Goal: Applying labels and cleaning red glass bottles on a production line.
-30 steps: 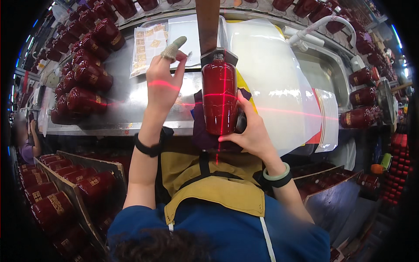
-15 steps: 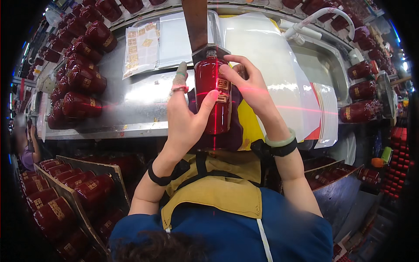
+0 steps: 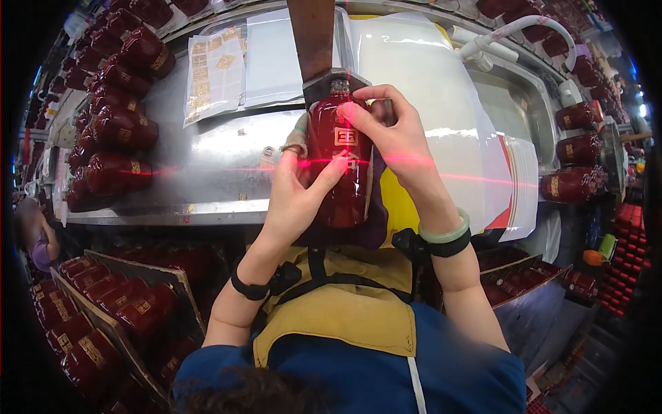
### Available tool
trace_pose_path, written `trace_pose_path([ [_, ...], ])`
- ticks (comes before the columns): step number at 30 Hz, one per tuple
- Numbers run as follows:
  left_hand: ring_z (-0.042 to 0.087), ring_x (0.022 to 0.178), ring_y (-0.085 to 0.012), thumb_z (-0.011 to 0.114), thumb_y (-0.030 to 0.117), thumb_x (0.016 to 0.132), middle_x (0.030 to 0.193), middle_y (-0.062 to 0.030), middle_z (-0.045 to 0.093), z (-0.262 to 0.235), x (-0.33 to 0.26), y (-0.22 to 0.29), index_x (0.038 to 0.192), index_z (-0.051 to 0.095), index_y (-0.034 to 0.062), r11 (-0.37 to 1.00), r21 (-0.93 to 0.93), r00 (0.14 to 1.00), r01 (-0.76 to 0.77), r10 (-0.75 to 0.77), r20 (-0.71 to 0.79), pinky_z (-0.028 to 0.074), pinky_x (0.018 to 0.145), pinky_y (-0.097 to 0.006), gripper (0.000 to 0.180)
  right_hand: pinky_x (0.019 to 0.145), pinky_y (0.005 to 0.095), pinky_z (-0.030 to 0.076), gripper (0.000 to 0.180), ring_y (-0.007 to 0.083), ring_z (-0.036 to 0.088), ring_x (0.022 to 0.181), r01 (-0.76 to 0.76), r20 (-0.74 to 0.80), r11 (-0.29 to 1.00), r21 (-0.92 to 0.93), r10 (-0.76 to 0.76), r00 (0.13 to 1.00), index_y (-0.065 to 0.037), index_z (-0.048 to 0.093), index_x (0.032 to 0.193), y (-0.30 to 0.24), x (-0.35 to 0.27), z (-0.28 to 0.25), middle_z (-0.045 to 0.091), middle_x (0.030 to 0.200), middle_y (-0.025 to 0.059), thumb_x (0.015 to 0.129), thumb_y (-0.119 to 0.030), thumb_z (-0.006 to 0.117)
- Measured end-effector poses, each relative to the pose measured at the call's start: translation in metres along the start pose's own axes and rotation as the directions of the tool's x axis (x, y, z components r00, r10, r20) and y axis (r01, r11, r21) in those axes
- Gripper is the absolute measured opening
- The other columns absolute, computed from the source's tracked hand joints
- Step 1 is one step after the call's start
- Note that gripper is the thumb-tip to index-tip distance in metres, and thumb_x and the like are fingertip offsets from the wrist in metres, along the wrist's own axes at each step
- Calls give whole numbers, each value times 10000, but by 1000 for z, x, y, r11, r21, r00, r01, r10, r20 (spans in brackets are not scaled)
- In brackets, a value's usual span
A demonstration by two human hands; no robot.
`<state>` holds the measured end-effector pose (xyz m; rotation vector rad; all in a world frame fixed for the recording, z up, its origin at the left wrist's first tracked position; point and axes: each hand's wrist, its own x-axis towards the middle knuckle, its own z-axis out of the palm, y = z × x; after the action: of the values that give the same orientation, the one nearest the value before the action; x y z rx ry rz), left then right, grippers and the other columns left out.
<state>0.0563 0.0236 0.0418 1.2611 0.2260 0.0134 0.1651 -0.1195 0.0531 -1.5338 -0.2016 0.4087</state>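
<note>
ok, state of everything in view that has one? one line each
Red bottle: neck away from the person, held by both hands
Gold marking: on the bottle's visible face
Left hand: thumb on bottle face
Right hand: thumb near bottle shoulder
Finger cover: worn on left hand
Red light line: lit, crossing bottle
Decal sheet: spread out, partly filled
Faucet: flow unclear

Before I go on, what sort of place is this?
Probably a bottle-finishing workshop: dark red bottles crowd the left of a metal worktop, a sheet with gold designs lies toward its far side, and the left hand and right hand both touch a red bottle bearing gold markings.
</note>
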Motion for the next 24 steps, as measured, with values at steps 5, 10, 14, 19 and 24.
trace_pose_path([
  [5, 551, 1268, -187, 688, 66, 973, 1402, -158, 534, 0, -2, -3, 1448, 383, -78, 997, -40, 998, -59, 58, -31, 473, 1074, -355, 582, 687, 210, 462, 374, 46, 519, 788, 37, -17, 999, 12, -37, 999, 22, 634, 1101, -1, 2, 3, 603, 882, -3, 872, -203, 827],
  [10, 521, 1315, -210, 679, 59, 974, 1449, -165, 495, 2, 0, 1, 1499, 316, -89, 997, -74, 999, -32, 29, -41, 440, 1116, -365, 655, 742, 225, 500, 361, 67, 574, 837, -41, 0, 998, 40, 41, 999, 23, 619, 1112, -1, 5, 0, 656, 957, 49, 881, -173, 815],
  [14, 523, 1317, -211, 684, 61, 972, 1445, -167, 499, 4, -2, 1, 1495, 324, -87, 1000, -26, 999, -17, 16, -43, 438, 1118, -367, 652, 713, 215, 488, 379, 57, 559, 826, 17, -5, 1000, 2, -17, 1000, 23, 620, 1098, 0, 4, 4, 655, 940, 42, 869, -193, 831],
  [19, 529, 1313, -212, 693, 57, 964, 1426, -172, 515, 4, -2, 0, 1468, 361, -80, 998, -41, 997, -49, 46, -68, 446, 1113, -374, 618, 677, 208, 477, 402, 50, 555, 810, 48, -17, 991, -122, -50, 999, 23, 619, 1093, -3, 4, 5, 654, 918, 32, 855, -209, 846],
  [24, 544, 1297, -214, 693, 52, 963, 1407, -173, 530, 4, -3, -2, 1443, 382, -80, 997, -38, 996, -61, 59, -74, 455, 1106, -377, 587, 655, 205, 471, 412, 47, 553, 779, 28, -15, 988, -151, -30, 999, 17, 621, 1095, -3, 3, 4, 661, 913, 31, 848, -218, 852],
])
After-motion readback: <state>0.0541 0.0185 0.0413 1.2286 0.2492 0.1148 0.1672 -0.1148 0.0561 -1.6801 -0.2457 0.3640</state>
